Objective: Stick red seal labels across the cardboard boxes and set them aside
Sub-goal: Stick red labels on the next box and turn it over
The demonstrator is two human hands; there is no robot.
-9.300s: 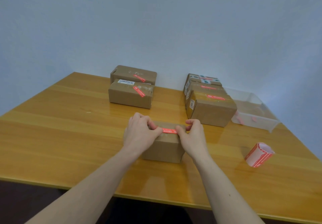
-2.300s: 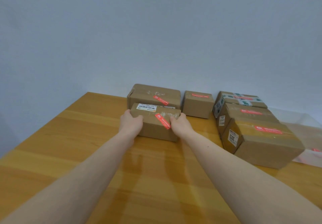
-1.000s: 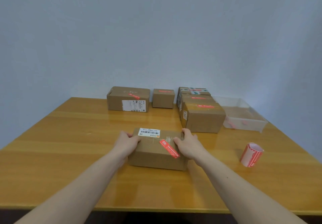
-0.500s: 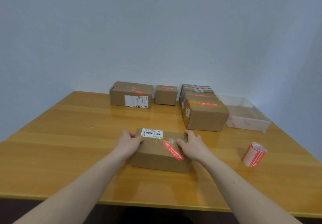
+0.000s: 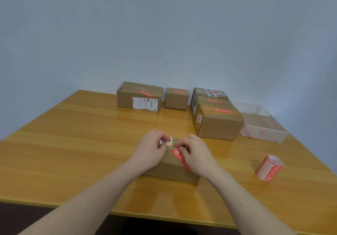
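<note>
- the cardboard box [image 5: 170, 169] lies on the tabletop [image 5: 73, 143] near its front edge, under both hands.
- left hand [image 5: 151, 149]: fingers curled on the box top by the white barcode sticker [image 5: 168, 141]; i cannot tell if they pinch anything.
- right hand [image 5: 196, 154]: fingers curled at the upper end of the red seal label [image 5: 179, 157], which slants across the box.
- the label roll [image 5: 269, 168] lies well to the right.

A glossy wooden table [image 5: 73, 143] fills the room's foreground; at twelve o'clock rises a plain pale-blue wall [image 5: 164, 33].
</note>
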